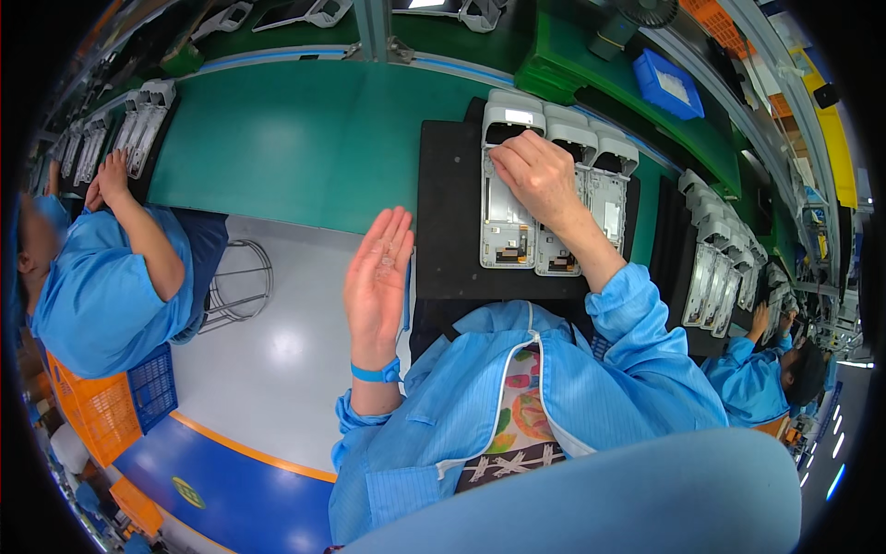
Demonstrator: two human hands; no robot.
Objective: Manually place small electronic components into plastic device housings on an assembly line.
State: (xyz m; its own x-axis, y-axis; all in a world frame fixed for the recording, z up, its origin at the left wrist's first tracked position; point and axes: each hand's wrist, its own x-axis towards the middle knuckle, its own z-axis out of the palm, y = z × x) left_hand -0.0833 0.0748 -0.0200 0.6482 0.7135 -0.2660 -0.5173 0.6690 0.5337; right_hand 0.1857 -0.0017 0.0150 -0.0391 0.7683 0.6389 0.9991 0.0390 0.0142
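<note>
My left hand [377,277] is held palm up beside the bench edge, fingers stretched out flat. A few small clear pieces [384,262] rest on its fingers; their kind is too small to tell. My right hand [537,177] reaches over the leftmost of three white device housings [508,226], thumb and fingertips drawn together at its upper part, below the hooded end. Whatever those fingertips pinch is hidden. The middle housing [557,258] lies partly under my right hand and wrist. Beside it on the right is the third housing [609,198]. Inner boards and ribbon parts show in the housings.
The housings lie on a black mat [450,212] on the green bench [295,138]. More housings [720,258] stand in a row to the right. Co-workers in blue sit left and right. A blue bin [666,85] and a small fan [637,14] are at the back.
</note>
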